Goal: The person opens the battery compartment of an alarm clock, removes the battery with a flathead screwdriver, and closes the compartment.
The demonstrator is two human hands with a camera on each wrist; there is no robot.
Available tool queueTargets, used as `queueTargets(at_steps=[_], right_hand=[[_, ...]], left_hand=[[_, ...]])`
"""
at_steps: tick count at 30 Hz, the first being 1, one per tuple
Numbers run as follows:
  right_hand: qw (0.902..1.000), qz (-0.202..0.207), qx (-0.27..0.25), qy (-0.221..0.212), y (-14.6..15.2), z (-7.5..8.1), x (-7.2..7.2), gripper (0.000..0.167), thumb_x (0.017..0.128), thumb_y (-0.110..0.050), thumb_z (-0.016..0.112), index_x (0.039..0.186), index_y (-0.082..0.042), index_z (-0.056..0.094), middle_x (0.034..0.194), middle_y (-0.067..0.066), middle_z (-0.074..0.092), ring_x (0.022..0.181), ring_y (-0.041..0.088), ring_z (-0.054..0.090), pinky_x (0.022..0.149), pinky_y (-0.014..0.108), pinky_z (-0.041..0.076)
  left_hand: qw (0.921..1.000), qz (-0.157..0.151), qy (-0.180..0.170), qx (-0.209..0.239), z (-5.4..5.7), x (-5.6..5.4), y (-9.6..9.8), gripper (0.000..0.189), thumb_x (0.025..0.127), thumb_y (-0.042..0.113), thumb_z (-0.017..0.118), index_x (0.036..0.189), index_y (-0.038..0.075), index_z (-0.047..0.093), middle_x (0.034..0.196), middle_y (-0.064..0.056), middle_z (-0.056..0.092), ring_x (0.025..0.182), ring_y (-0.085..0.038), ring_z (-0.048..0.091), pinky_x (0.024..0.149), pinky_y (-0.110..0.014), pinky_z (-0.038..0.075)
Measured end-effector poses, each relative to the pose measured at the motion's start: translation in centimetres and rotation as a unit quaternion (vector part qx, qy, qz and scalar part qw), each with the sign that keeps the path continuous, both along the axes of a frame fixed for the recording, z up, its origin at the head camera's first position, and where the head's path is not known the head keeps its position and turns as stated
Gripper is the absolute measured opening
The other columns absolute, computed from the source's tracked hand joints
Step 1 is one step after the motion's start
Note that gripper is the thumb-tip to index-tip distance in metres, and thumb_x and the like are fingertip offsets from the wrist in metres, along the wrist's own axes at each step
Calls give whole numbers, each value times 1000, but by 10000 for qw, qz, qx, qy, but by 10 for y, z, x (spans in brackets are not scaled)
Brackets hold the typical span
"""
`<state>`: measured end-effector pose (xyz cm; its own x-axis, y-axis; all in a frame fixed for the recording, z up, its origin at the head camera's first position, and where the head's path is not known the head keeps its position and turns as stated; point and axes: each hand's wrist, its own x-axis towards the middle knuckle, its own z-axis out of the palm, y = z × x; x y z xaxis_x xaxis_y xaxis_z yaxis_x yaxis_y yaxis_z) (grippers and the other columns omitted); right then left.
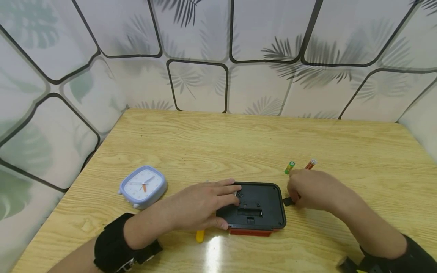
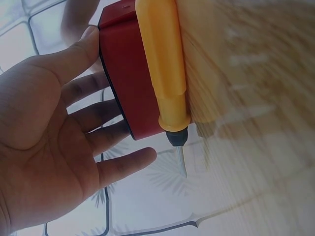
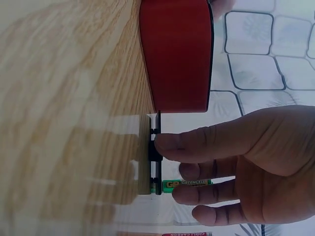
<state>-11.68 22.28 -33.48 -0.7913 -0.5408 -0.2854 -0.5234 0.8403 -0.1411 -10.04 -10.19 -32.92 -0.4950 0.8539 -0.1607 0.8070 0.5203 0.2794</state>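
A red box-shaped device with a black back (image 1: 268, 197) lies back side up on the table, its small battery slot (image 1: 249, 212) uncovered. My left hand (image 1: 208, 201) rests on its left part, fingers spread over the back and thumb at the near edge. Just right of the device, my right hand (image 1: 312, 189) pinches a small black battery cover (image 1: 288, 201) low at the tabletop. In the right wrist view the thumb presses on this cover (image 3: 156, 150). Beyond that hand lie a green battery (image 1: 290, 167) and a reddish-brown battery (image 1: 310, 164).
A yellow-handled screwdriver (image 2: 165, 64) lies along the device's left side, mostly under my left hand in the head view. Farther left is a lilac alarm clock (image 1: 144, 186) with a white dial. The wooden table (image 1: 218, 140) ends at a patterned wall covering (image 1: 201, 87).
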Motion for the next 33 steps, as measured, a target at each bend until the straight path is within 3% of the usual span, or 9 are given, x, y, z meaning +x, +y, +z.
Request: queueTargets(at_steps=[3,7,16,26,33], right_hand=[[9997,186,80,95,-1,-1,0,37,73,-12,97,65,-29,65,80,-12,56,70,3,52,58,24,47],[9998,169,57,-91,-3,-2,0,40,70,-8,96,67,-27,62,76,-14,57,69,4,51,58,25,45],[9990,151,76,-405,-4,-3,0,35,75,-6,88,73,-23,58,74,-11,55,66,5,47,58,25,41],[9990,169,-331,245,-3,1,4,31,79,-6,84,75,-23,58,79,-11,54,66,3,45,58,23,40],[9969,55,-368,692,-6,6,11,34,82,-3,81,71,-21,54,73,-9,49,62,4,40,54,22,35]], left_hand=[[10000,23,27,63,-1,0,-1,56,99,48,71,147,20,58,169,-5,43,161,-24,33,124,-44,43],[9999,-9,114,78,0,0,-1,59,99,48,71,149,20,56,169,-6,44,161,-25,34,125,-43,42],[10000,17,15,32,0,-1,0,58,99,48,71,148,22,57,169,-5,43,161,-25,33,124,-45,42],[10000,-11,95,24,0,-1,0,59,99,49,71,149,22,58,168,-5,44,161,-25,34,124,-45,43],[10000,18,38,18,0,-1,0,58,99,49,71,148,22,58,169,-5,44,161,-24,33,123,-46,44]])
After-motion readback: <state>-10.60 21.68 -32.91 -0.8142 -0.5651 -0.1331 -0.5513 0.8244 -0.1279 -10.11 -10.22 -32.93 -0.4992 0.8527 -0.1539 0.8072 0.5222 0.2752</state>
